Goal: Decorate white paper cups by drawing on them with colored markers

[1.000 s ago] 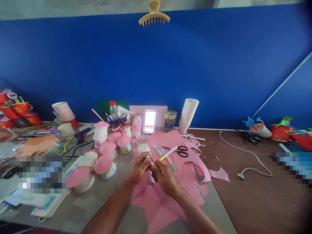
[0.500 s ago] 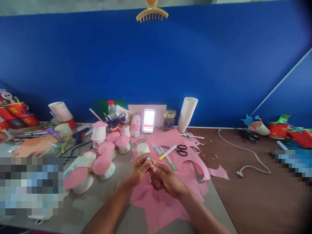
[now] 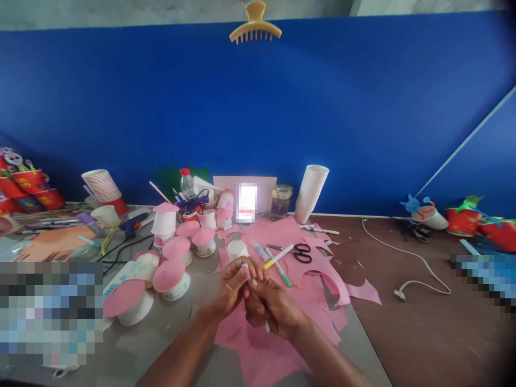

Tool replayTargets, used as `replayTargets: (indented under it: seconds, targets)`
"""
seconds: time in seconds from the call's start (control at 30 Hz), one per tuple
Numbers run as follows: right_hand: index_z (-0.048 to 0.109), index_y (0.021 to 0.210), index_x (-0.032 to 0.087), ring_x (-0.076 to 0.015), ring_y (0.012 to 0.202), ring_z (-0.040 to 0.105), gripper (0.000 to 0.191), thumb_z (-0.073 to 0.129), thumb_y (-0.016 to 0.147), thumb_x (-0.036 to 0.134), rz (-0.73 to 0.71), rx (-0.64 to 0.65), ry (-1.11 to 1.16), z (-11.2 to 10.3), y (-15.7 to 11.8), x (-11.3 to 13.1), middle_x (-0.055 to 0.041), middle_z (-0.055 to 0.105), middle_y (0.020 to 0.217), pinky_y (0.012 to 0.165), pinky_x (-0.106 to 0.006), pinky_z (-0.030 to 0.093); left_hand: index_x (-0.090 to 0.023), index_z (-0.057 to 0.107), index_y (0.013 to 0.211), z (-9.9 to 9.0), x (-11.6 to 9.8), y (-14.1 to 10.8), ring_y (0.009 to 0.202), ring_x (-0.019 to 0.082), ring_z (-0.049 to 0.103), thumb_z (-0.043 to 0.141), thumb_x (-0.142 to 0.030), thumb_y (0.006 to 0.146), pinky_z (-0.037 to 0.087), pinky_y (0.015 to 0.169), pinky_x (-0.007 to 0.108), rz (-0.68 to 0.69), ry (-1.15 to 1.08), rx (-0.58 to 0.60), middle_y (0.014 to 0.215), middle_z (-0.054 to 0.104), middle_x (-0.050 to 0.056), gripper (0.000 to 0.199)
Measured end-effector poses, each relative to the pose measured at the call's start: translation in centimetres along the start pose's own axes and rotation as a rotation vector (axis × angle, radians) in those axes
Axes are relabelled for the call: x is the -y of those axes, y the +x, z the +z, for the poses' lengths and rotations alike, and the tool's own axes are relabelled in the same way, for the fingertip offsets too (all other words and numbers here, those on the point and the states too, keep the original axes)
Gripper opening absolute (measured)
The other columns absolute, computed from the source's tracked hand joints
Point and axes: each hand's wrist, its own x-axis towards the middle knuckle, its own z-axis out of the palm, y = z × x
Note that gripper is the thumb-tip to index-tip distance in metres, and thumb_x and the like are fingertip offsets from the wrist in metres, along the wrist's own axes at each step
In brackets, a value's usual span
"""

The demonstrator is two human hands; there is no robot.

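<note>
My left hand and my right hand meet above the pink paper, fingers closed round a slim pen with a pale purple end. A whitish tip of it shows below my right hand; the rest is hidden by my fingers. Just behind my hands stands a white paper cup. Beside them, a yellow-ended marker lies across a green-ended marker, with black-handled scissors to the right.
Several cups with pink paper discs stand at left. A tall stack of white cups, a glass jar and a lit phone are at the back. A white cable lies at right.
My hands have shifted slightly within the grip, and a whitish tip now shows below my right hand. The whole view has moved a little.
</note>
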Motion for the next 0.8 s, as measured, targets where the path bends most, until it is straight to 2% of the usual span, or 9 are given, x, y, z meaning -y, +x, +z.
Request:
replayTargets:
  seconds: [0.2, 0.27, 0.37, 0.43, 0.5, 0.53, 0.57, 0.63, 0.8]
  targets:
    - [0.051, 0.081, 0.02, -0.003, 0.034, 0.015, 0.044, 0.075, 0.078, 0.056, 0.172, 0.277, 0.091, -0.5, -0.1, 0.5, 0.0148, 0.035, 0.043, 0.038, -0.019, 0.019, -0.018, 0.06, 0.07, 1.0, 0.0, -0.4, 0.08, 0.018, 0.059, 0.069, -0.05, 0.084, 0.048, 0.087, 0.039, -0.054, -0.164, 0.034, 0.075, 0.056, 0.002, 0.036]
    - [0.048, 0.08, 0.021, -0.0039, 0.034, 0.017, 0.046, 0.071, 0.079, 0.061, 0.121, 0.215, 0.002, -0.5, -0.1, 0.3, 0.0144, 0.034, 0.043, 0.039, -0.02, 0.02, -0.018, 0.061, 0.07, 1.1, 0.1, -0.3, 0.08, 0.018, 0.06, 0.07, -0.05, 0.083, 0.049, 0.088, 0.04, -0.066, -0.18, 0.032, 0.074, 0.056, 0.002, 0.036]
    - [0.046, 0.075, 0.022, -0.0071, 0.039, 0.027, 0.046, 0.057, 0.087, 0.065, -0.088, -0.081, -0.374, -0.4, 0.0, -1.1, 0.0093, 0.039, 0.046, 0.044, -0.023, 0.022, -0.017, 0.063, 0.07, 0.1, -0.4, 0.4, 0.079, 0.018, 0.061, 0.073, -0.05, 0.08, 0.051, 0.089, 0.041, -0.062, -0.198, -0.034, 0.072, 0.058, 0.002, 0.036]
    - [0.046, 0.07, 0.022, -0.0087, 0.047, 0.031, 0.043, 0.059, 0.087, 0.06, -0.207, -0.297, -0.713, -0.1, -0.1, -2.2, 0.0061, 0.041, 0.052, 0.048, -0.025, 0.021, -0.019, 0.062, 0.07, -1.3, -1.6, 1.0, 0.074, 0.014, 0.06, 0.074, -0.046, 0.081, 0.052, 0.09, 0.039, 0.048, -0.316, -0.209, 0.068, 0.056, -0.002, 0.032]
    - [0.043, 0.066, 0.023, -0.0089, 0.05, 0.029, 0.045, 0.064, 0.083, 0.058, -0.21, -0.317, -0.932, 0.3, -0.3, -2.7, 0.0051, 0.04, 0.055, 0.05, -0.027, 0.019, -0.02, 0.059, 0.071, -2.8, -3.1, 1.6, 0.067, 0.011, 0.058, 0.07, -0.043, 0.085, 0.052, 0.094, 0.04, 0.219, -0.48, -0.394, 0.062, 0.052, -0.006, 0.029]
    - [0.043, 0.066, 0.023, -0.009, 0.05, 0.029, 0.044, 0.061, 0.086, 0.057, -0.172, -0.237, -0.95, 0.5, -0.4, -2.5, 0.0049, 0.041, 0.055, 0.05, -0.026, 0.02, -0.02, 0.058, 0.072, -3.3, -3.8, 1.8, 0.067, 0.011, 0.059, 0.067, -0.041, 0.089, 0.051, 0.097, 0.041, 0.275, -0.529, -0.454, 0.06, 0.05, -0.007, 0.028]
    - [0.042, 0.067, 0.023, -0.0088, 0.05, 0.03, 0.044, 0.056, 0.089, 0.058, -0.162, -0.19, -0.895, 0.7, -0.5, -2.1, 0.0052, 0.04, 0.055, 0.05, -0.025, 0.022, -0.02, 0.057, 0.073, -3.7, -4.2, 1.9, 0.068, 0.011, 0.06, 0.065, -0.039, 0.091, 0.051, 0.098, 0.042, 0.272, -0.548, -0.483, 0.061, 0.051, -0.007, 0.026]
    - [0.044, 0.07, 0.022, -0.0089, 0.051, 0.032, 0.045, 0.051, 0.091, 0.061, -0.266, -0.216, -0.733, 0.8, -0.7, -0.8, 0.0053, 0.041, 0.057, 0.051, -0.024, 0.026, -0.02, 0.058, 0.074, -4.0, -4.5, 1.9, 0.066, 0.011, 0.058, 0.067, -0.038, 0.089, 0.054, 0.09, 0.038, 0.249, -0.533, -0.504, 0.062, 0.052, -0.006, 0.024]
    - [0.06, 0.094, 0.02, -0.0117, 0.062, 0.046, 0.028, 0.064, 0.085, 0.046, -0.497, -0.426, -0.392, -1.4, -0.9, 1.8, 0.0007, 0.056, 0.073, 0.056, -0.025, 0.037, -0.018, 0.062, 0.082, -4.1, -2.4, 2.2, 0.07, 0.012, 0.057, 0.072, -0.035, 0.081, 0.052, 0.074, 0.028, 0.192, -0.35, -0.563, 0.068, 0.053, -0.003, 0.019]
